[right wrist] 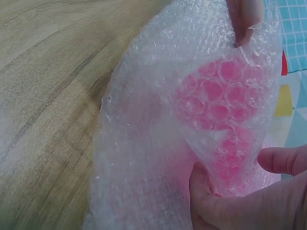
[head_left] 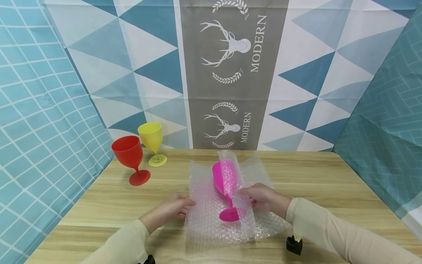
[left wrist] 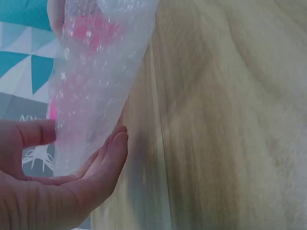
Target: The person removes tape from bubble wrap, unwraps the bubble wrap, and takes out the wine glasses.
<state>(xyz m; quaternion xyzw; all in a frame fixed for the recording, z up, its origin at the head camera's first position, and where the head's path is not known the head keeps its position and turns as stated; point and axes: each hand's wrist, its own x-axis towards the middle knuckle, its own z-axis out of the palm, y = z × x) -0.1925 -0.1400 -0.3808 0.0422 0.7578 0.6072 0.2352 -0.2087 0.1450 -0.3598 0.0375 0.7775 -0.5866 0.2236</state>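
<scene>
A bright pink plastic goblet (head_left: 225, 179) lies on a sheet of bubble wrap (head_left: 204, 223), its bowl toward the back wall and its foot toward me. One flap of the wrap is folded over the goblet's right side. My left hand (head_left: 172, 212) holds the wrap's left edge, thumb on one face and fingers behind, as the left wrist view shows. On the other side, my right hand (head_left: 265, 198) grips the folded flap beside the goblet's stem. Through the bubbles, the pink foot (right wrist: 218, 96) shows in the right wrist view.
At the back left of the wooden table (head_left: 313, 183) stand a red goblet (head_left: 129, 154) and, just behind it, a yellow goblet (head_left: 151, 137). Another part of the wrap (head_left: 268, 220) spreads beneath my right hand. Patterned cloth walls (head_left: 158, 55) enclose the back and both sides.
</scene>
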